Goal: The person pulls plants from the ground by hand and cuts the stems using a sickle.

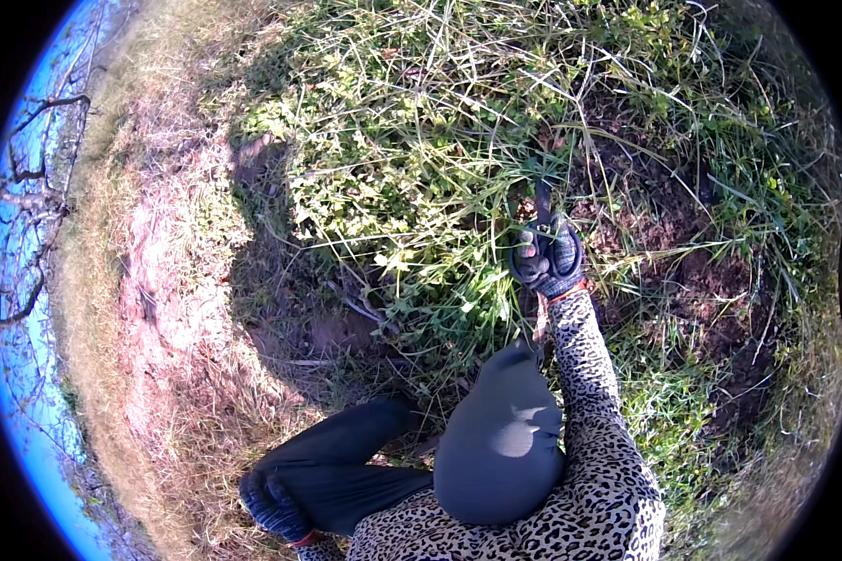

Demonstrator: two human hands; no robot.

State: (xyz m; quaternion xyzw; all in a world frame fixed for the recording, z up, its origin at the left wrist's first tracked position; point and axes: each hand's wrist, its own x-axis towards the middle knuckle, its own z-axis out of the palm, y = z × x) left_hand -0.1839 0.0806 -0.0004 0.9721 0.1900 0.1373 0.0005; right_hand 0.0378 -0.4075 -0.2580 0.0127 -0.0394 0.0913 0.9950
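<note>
Grass [412, 178], thick and green, spreads in front of a person crouching low, and the right hand [545, 257] reaches into its edge. That arm stretches forward nearly straight, its leopard-print sleeve [585, 365] passing just to the right of the raised right knee [500, 439]. The hand wears a dark knitted glove with an orange-red band at the wrist. Its fingers are curled closed around the looped dark handles of what look like shears [544, 215]; the blade points away from the body, and its tip is lost among the stems. Bare reddish soil [650, 201] lies to the right of the hand.

The left arm hangs back, bent down by the body. The left hand [273, 503], gloved the same way, lies against the folded left leg [346, 467], well apart from the shears. From where I stand I can't tell whether its fingers are closed on anything. Dry, pale ground [164, 299] stretches off to the left, with bare branches [33, 201] against blue sky beyond.
</note>
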